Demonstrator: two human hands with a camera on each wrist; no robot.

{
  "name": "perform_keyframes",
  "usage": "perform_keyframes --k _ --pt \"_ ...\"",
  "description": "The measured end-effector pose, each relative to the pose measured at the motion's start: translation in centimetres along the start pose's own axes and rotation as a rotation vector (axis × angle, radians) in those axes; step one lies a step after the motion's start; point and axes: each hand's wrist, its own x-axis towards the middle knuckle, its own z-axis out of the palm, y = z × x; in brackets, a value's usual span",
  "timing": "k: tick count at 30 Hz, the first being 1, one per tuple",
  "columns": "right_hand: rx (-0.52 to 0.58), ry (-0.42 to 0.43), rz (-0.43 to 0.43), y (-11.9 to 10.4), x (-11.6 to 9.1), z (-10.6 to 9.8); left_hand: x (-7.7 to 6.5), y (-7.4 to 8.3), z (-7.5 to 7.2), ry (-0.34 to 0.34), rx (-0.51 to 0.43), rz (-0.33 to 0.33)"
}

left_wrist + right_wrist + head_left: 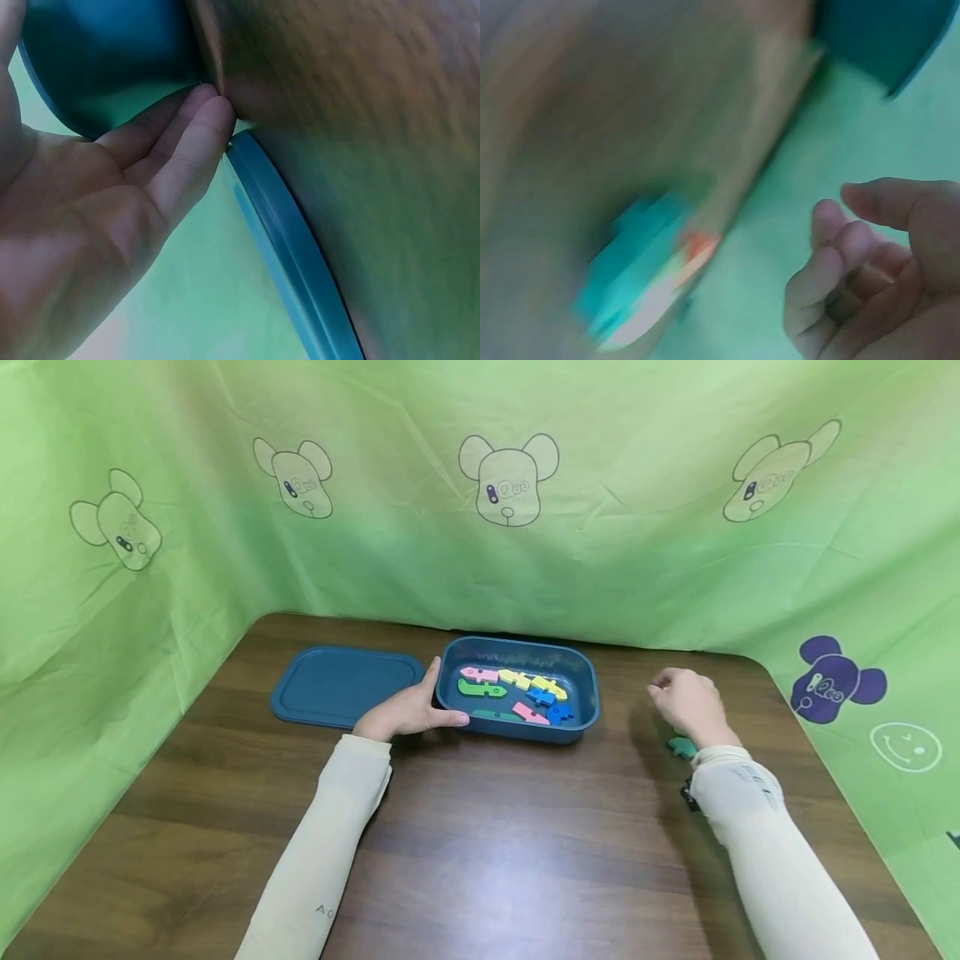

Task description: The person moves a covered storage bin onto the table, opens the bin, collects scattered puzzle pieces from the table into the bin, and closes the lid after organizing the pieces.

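Toward the far edge of the table, a blue box stands uncovered, its lid lying flat just beside it, nearer the far left corner. Inside the box show a pink piece and a bright green piece to the left, yellow pieces and blue pieces further right, with another pink piece and a dark green piece by the near wall. One teal piece lies outside, toward the table's right edge, partly covered by the right wrist. With pieces split between box and table and the lid off, I judge the work well along but unfinished: most visible pieces are inside, and the teal one is apart. The left hand holds the box at its left end, thumb along the near corner, the other fingers close together low against its side. The right hand is raised, fingers loosely bent, a gap between thumb and fingertips, and nothing between them; the right wrist view blurs whatever lies beside the teal piece.
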Motion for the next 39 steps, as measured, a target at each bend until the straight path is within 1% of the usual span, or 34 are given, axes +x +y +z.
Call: perform_keyframes --k 3,5,7,10,14,18,21,24,27,34,39 --pt "-0.056 -0.065 0.083 2.7 -0.2 -0.3 -0.1 0.1 -0.1 0.000 -0.007 -0.001" --pt "-0.079 -0.105 0.118 3.9 -0.3 -0.4 -0.1 0.1 -0.1 -0.001 -0.006 -0.003" --pt "-0.092 -0.133 0.142 4.5 -0.4 -0.4 -0.2 0.2 -0.1 -0.003 -0.007 -0.002" --pt "-0.101 -0.156 0.145 4.9 -0.3 -0.3 -0.1 0.2 -0.1 0.000 -0.010 0.000" --pt "-0.109 -0.162 0.137 4.8 0.0 -0.2 -0.1 0.2 -0.1 -0.002 -0.013 -0.003" --pt "-0.128 -0.144 0.115 4.8 0.4 0.1 0.0 0.2 -0.1 -0.008 -0.009 -0.007" --pt "-0.132 -0.123 0.062 4.8 0.6 0.6 0.0 0.1 -0.1 -0.010 -0.006 -0.006" --pt "-0.109 -0.133 -0.020 4.6 0.9 1.0 0.1 0.0 -0.1 -0.007 -0.007 -0.004" --pt "-0.098 -0.162 -0.059 4.4 0.9 1.1 0.2 0.0 -0.1 -0.005 -0.005 -0.002" --pt "-0.111 -0.206 -0.009 4.2 0.8 0.8 0.2 0.0 -0.1 -0.004 -0.006 0.001" --pt "-0.101 -0.211 -0.008 4.4 0.6 0.7 0.2 -0.1 -0.1 -0.006 -0.011 -0.001"
